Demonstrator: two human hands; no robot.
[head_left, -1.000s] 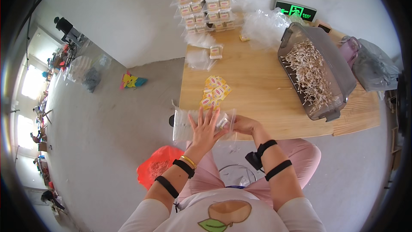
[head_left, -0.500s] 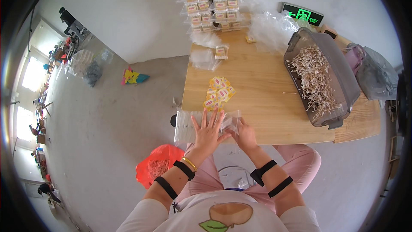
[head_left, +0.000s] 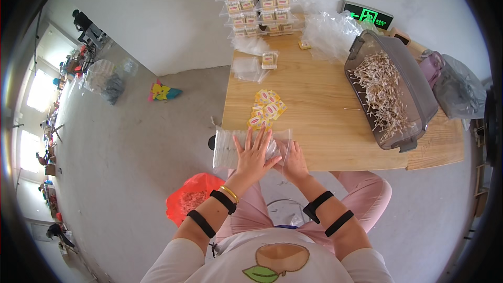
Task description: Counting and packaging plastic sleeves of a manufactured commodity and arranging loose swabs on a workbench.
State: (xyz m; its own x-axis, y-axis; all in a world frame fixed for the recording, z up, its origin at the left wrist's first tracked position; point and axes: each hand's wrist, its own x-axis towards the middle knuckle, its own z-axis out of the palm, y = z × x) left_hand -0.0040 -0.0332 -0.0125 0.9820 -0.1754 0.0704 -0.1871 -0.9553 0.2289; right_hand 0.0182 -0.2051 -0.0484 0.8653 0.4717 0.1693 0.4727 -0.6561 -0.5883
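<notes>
Spreading its fingers wide, the left hand [head_left: 253, 158] is lying flat and open across a clear, rectangular plastic bag [head_left: 224, 149], which is resting at the near edge of the pale wooden bench [head_left: 325, 94]. The right hand [head_left: 295, 163] is curling at the bag's right end; film is overlapping its fingertips, so whether it is gripping cannot be told. Ideally, the left palm should be steadying evenly, the right fingers working gently, without nudging the yellow-and-white paper cards [head_left: 268, 109] just beyond.
</notes>
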